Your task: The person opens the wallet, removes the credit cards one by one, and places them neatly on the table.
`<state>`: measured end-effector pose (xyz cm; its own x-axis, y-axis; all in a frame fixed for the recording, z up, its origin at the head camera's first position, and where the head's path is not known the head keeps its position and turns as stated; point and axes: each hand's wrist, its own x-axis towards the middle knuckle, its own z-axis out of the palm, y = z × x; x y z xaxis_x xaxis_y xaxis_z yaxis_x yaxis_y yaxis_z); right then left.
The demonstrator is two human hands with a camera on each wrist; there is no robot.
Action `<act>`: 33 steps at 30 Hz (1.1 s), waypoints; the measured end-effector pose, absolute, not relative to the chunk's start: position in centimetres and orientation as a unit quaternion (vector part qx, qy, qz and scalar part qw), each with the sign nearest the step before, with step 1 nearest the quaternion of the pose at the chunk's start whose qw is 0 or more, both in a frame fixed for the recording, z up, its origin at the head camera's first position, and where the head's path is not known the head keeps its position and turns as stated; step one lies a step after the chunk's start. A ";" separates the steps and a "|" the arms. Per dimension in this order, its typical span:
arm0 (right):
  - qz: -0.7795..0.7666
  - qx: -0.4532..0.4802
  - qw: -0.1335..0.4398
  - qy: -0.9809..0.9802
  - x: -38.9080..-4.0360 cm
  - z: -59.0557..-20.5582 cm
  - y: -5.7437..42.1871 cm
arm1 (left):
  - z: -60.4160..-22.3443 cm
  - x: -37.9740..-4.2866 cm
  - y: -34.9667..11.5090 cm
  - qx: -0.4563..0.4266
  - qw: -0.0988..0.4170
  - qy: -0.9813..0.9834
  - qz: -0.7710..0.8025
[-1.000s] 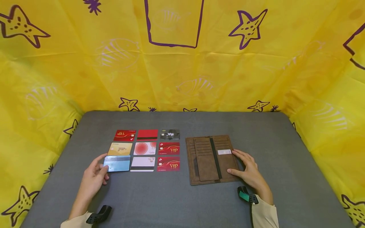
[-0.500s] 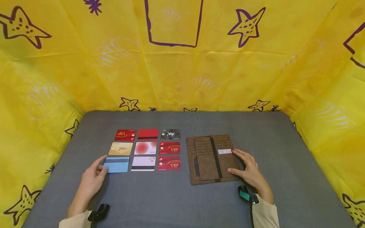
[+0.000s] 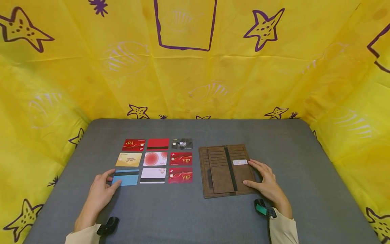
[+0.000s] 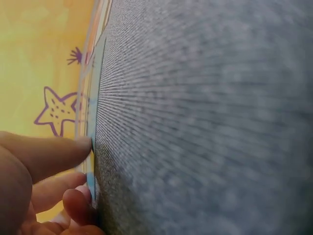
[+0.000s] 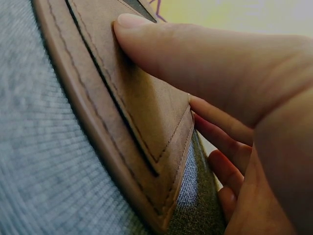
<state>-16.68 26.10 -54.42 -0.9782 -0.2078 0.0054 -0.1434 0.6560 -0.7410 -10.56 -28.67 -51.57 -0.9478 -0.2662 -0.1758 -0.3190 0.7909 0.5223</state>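
Note:
In the head view my left hand [image 3: 102, 193] is at the left end of a light blue card [image 3: 126, 179] with a dark stripe. The thumb is on its lower edge and the index finger at its upper left corner; the left wrist view shows the card edge-on, low against the cloth. My right hand [image 3: 268, 183] holds the right side of an open brown wallet [image 3: 223, 178]. Its thumb [image 5: 139, 34] presses on the leather, with the other fingers along the outer edge. A white card [image 3: 240, 162] peeks from a slot in the wallet's right half.
Several cards lie in rows beside the blue one, among them a gold card [image 3: 128, 159], a white striped card [image 3: 153, 176], a black card [image 3: 181, 143] and a red VIP card [image 3: 180, 175]. A yellow patterned cloth [image 3: 195, 74] surrounds the grey tabletop [image 3: 182, 217].
The blue card has come down from overlapping the gold card to lie below it, then shifted slightly right with my left hand. My right hand and the wallet stay put.

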 end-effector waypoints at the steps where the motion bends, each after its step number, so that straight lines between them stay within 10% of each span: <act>1: -0.403 -0.096 0.041 0.909 -16.7 -54.4 26.1 | -51.5 -10.6 -28.7 -0.152 0.047 0.946 0.282; 33: -0.405 -0.094 0.041 0.909 -16.6 -54.1 26.0 | -51.3 -11.1 -28.2 -0.205 0.050 0.933 0.292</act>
